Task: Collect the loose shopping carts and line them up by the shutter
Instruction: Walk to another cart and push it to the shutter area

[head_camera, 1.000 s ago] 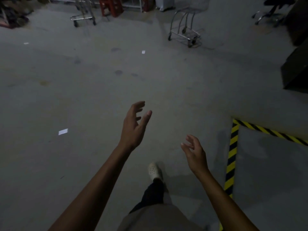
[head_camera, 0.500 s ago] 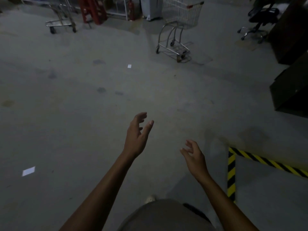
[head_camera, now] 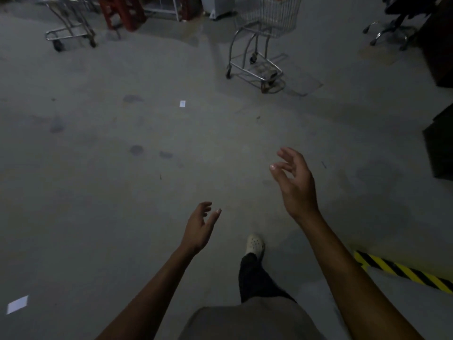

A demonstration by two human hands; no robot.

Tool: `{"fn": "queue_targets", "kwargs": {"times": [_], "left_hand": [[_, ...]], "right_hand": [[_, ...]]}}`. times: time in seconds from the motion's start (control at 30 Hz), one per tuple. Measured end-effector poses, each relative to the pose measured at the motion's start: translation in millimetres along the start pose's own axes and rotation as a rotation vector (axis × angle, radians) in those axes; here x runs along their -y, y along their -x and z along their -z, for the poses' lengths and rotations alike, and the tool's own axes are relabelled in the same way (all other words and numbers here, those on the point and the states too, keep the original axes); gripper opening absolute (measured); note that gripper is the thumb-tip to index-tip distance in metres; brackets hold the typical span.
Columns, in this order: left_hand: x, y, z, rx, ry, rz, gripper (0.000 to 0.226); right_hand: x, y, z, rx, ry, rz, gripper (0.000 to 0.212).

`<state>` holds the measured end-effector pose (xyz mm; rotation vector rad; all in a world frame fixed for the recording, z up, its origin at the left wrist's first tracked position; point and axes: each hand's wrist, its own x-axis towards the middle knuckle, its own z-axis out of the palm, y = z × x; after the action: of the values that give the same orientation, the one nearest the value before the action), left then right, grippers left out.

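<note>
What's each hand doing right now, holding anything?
Left hand: open, empty, fingers spread.
Right hand: open, empty, raised toward the shopping cart, not touching it.

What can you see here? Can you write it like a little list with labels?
Place: dim room with a concrete floor
Left hand: open, empty
Right hand: open, empty, raised higher
Nearest shopping cart: wire basket, ahead to the right, untouched
Second cart: far left, only the lower frame shows
Foot: white clog, stepping forward
Floor marks: paper scraps, yellow-black tape
</note>
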<state>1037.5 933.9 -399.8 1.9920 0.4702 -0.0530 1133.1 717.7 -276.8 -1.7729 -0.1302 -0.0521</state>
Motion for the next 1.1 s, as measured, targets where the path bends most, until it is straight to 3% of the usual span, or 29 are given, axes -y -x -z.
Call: {"fn": "queue_targets", "kwargs": {"times": [0.1, 0.17, 0.27, 0.5, 0.77, 0.93, 1.1], "left_hand": [[-28.5, -74.4, -10.2, -0.006, -0.003, 0.04, 0.054], [-58.1, -125.0, -12.1, -0.005, -0.006, 0.031, 0.055], [-114.5, -201.0, -11.2, -0.044, 0.022, -0.051, 0.062], [-230.7, -343.9, 18.6, -0.178, 0.173, -0.296, 0.045], [-298.8, -525.0, 52.5, -0.239, 0.23, -0.525, 0.048], [-309.6, -657.0, 69.2, -0.193, 0.246, -0.457, 0.056], [-307.6, -764.0, 82.4, -0.104, 0.235, -0.317, 0.056]], "right_hand": [[-14.1, -77.9, -4.9, 0.009, -0.012, -0.043, 0.054], [-24.8, -123.2, -6.1, 0.015, -0.023, -0.073, 0.052], [-44.0, -186.1, -6.1, 0.04, 0.001, -0.116, 0.052], [-94.3, -310.0, -20.2, 0.083, 0.092, -0.27, 0.044], [-163.4, -474.9, -73.1, 0.11, 0.224, -0.363, 0.046], [-167.9, -598.3, -123.0, 0.095, 0.236, -0.392, 0.046], [-124.4, -725.5, -172.0, 0.068, 0.211, -0.314, 0.048]]}}
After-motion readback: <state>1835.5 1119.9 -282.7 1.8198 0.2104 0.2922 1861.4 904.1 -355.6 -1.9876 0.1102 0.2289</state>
